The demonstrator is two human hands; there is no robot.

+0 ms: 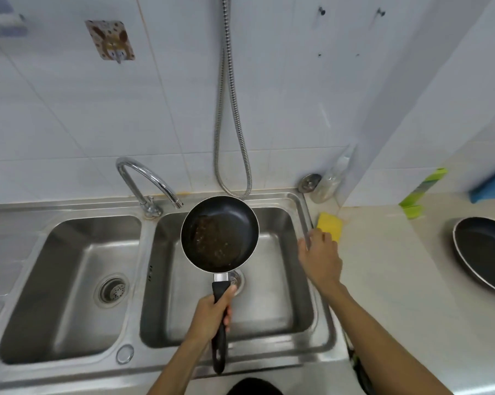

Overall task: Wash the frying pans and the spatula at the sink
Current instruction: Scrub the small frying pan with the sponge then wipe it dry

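Observation:
My left hand (212, 312) grips the black handle of a small black frying pan (219, 234) and holds it over the right basin of the steel double sink (300, 201). Brown residue covers part of the pan's inside. My right hand (320, 253) reaches over the sink's right rim, with its fingertips on the near edge of a yellow sponge (330, 225) that lies on the beige counter. A second, larger black frying pan (485, 249) sits on the counter at the far right, cut off by the frame edge. No spatula shows in this view.
A curved chrome tap (146, 183) stands between the basins, its spout near the small pan's rim. A metal shower hose (229, 115) hangs down the tiled wall. A clear bottle (330, 181) and a round metal object stand in the corner. Green and blue items lie at the back right.

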